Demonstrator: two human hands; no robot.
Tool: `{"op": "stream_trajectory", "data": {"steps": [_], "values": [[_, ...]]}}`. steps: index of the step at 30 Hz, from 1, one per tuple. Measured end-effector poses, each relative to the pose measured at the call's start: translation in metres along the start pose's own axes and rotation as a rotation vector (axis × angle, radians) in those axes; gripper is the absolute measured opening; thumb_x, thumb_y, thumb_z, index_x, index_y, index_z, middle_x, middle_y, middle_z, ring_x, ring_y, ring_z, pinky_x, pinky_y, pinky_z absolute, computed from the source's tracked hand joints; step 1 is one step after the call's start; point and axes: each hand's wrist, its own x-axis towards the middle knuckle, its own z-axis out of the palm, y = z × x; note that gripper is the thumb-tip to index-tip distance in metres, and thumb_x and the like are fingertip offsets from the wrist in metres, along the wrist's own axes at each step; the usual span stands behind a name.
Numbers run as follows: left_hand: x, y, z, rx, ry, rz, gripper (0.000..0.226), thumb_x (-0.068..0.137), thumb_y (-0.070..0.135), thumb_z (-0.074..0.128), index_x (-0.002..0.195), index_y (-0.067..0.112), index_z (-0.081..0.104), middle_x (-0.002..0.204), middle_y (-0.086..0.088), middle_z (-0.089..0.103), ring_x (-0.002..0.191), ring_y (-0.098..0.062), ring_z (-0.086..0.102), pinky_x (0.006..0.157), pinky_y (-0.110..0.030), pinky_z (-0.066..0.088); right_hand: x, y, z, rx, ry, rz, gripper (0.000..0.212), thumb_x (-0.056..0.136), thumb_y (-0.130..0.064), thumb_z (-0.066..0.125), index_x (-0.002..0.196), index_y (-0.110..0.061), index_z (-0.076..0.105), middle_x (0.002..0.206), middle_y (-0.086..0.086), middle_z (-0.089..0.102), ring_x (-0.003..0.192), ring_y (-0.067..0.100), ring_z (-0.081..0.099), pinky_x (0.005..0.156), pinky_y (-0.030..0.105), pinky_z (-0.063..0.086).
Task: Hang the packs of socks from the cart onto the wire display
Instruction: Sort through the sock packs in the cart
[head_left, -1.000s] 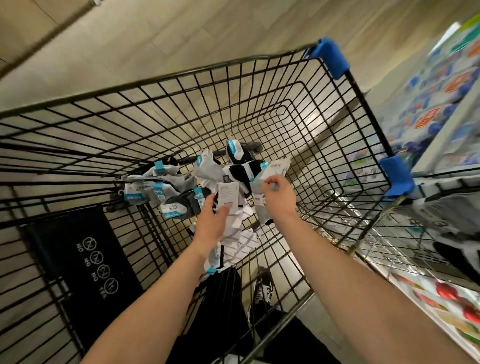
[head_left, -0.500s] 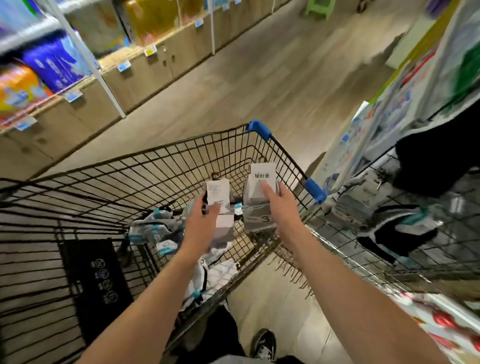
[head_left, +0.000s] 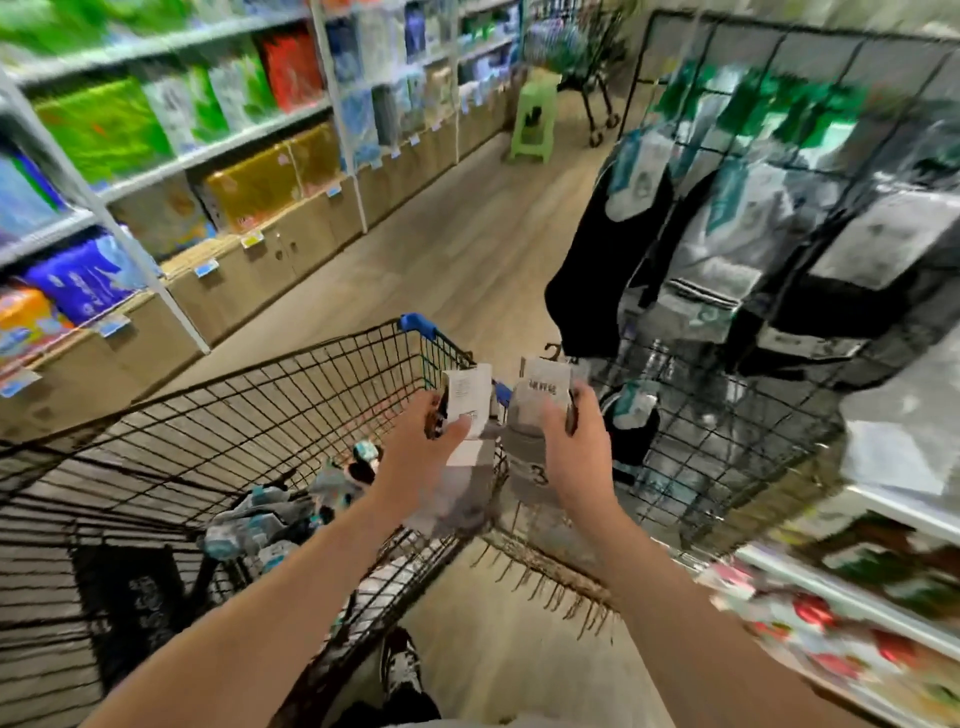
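**2 sock packs lifted clear of the cart, pegs come next**

Head view: the step in hand looks like the carry from cart to rack. The left hand (head_left: 431, 441) grips a pack of socks (head_left: 467, 400), its thumb pressed across the white card label and its fingers curled behind. The right hand (head_left: 576, 447) clamps a second pack (head_left: 537, 410), with the thumb on the grey knit front and the fingers wrapped round the far edge. Both packs are held upright, side by side, just above the far rim of the wire cart (head_left: 291, 358). They are near the wire display (head_left: 737, 415) on the right but apart from it. More packs (head_left: 270, 519) lie heaped in the cart's basket.

The packs are soft grey knit under stiff paper headers. A dark hook shows atop the second pack, and a printed 3 marks its lower band. The display is a thin black grid already hung with black and grey packs (head_left: 737, 234) under green-and-white headers. Blur hides its pegs. The next move likely calls for raising 1 pack to a free peg and threading its hook on, with the header kept square.
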Motion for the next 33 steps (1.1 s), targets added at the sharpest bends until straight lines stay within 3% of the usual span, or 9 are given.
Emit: {"op": "stream_trajectory", "data": {"steps": [2, 5, 11, 14, 18, 22, 27, 30, 33], "values": [[-0.006, 0.012, 0.018, -0.006, -0.006, -0.008, 0.025, 0.096, 0.03, 0.066, 0.115, 0.018, 0.054, 0.104, 0.002, 0.065, 0.088, -0.01, 0.062, 0.067, -0.013, 0.046, -0.009, 0.01, -0.014, -0.036, 0.007, 0.006, 0.034, 0.103, -0.038, 0.051, 0.137, -0.031, 0.049, 0.124, -0.013, 0.062, 0.106, 0.007, 0.061, 0.089, 0.029, 0.052], [-0.015, 0.03, 0.049, 0.003, -0.062, -0.014, 0.024, 0.095, 0.033, 0.065, 0.11, 0.022, 0.049, 0.09, 0.005, 0.064, 0.079, -0.015, 0.062, 0.061, -0.014, 0.044, -0.016, 0.023, -0.021, 0.05, 0.004, 0.089, 0.03, 0.102, -0.036, 0.053, 0.132, -0.036, 0.051, 0.122, -0.011, 0.065, 0.107, 0.011, 0.065, 0.091, 0.039, 0.058], [-0.016, 0.036, 0.08, -0.088, -0.324, 0.002, 0.023, 0.101, 0.045, 0.05, 0.114, 0.026, 0.049, 0.108, -0.006, 0.062, 0.097, -0.024, 0.063, 0.089, -0.043, 0.055, -0.018, 0.034, -0.034, 0.276, 0.093, 0.178, 0.018, 0.102, -0.024, 0.055, 0.116, -0.034, 0.06, 0.108, 0.0, 0.072, 0.095, 0.021, 0.072, 0.076, 0.039, 0.062], [-0.007, 0.03, 0.077, -0.065, -0.39, 0.002, 0.016, 0.103, 0.041, 0.047, 0.111, 0.027, 0.049, 0.101, -0.005, 0.059, 0.089, -0.018, 0.058, 0.079, -0.034, 0.051, -0.017, 0.04, -0.029, 0.243, 0.122, 0.206, 0.019, 0.1, -0.028, 0.055, 0.104, -0.045, 0.062, 0.104, -0.005, 0.073, 0.098, 0.023, 0.071, 0.087, 0.05, 0.059], [0.01, 0.014, 0.075, -0.019, -0.439, -0.025, 0.05, 0.09, 0.057, 0.064, 0.125, 0.035, 0.035, 0.121, 0.007, 0.059, 0.106, -0.01, 0.061, 0.088, -0.028, 0.049, -0.021, 0.048, -0.016, 0.277, 0.154, 0.257, 0.018, 0.1, -0.029, 0.055, 0.103, -0.044, 0.064, 0.104, -0.009, 0.073, 0.101, 0.022, 0.07, 0.09, 0.054, 0.058], [0.019, 0.015, 0.091, 0.031, -0.454, 0.021, 0.035, 0.095, 0.035, 0.066, 0.123, 0.029, 0.046, 0.103, 0.021, 0.06, 0.09, 0.005, 0.058, 0.059, -0.007, 0.041, -0.023, 0.055, -0.025, 0.303, 0.175, 0.279, 0.019, 0.101, -0.028, 0.054, 0.107, -0.042, 0.065, 0.107, -0.008, 0.073, 0.102, 0.023, 0.07, 0.083, 0.054, 0.06], [0.012, 0.026, 0.131, 0.012, -0.575, 0.021, 0.018, 0.103, 0.032, 0.052, 0.115, 0.031, 0.039, 0.113, 0.021, 0.055, 0.092, 0.006, 0.054, 0.075, -0.011, 0.046, -0.024, 0.081, -0.075, 0.237, 0.424, 0.261, 0.021, 0.1, -0.027, 0.055, 0.095, -0.046, 0.062, 0.101, -0.003, 0.071, 0.096, 0.027, 0.071, 0.081, 0.058, 0.059], [0.001, 0.044, 0.154, -0.032, -0.619, 0.018, 0.048, 0.104, 0.034, 0.052, 0.147, 0.022, 0.034, 0.124, 0.015, 0.051, 0.091, 0.007, 0.051, 0.088, -0.022, 0.044, -0.022, 0.1, -0.12, 0.235, 0.581, 0.305, 0.031, 0.1, -0.022, 0.055, 0.086, -0.049, 0.06, 0.104, 0.003, 0.067, 0.097, 0.028, 0.069, 0.081, 0.058, 0.059], [0.006, 0.04, 0.188, -0.001, -0.601, 0.029, 0.054, 0.102, 0.037, 0.055, 0.148, 0.015, 0.038, 0.117, 0.021, 0.05, 0.094, 0.009, 0.051, 0.085, -0.011, 0.04, -0.006, 0.119, -0.158, 0.213, 0.582, 0.324, 0.017, 0.1, -0.018, 0.058, 0.096, -0.035, 0.058, 0.104, 0.002, 0.068, 0.099, 0.028, 0.069, 0.086, 0.054, 0.059]]}}
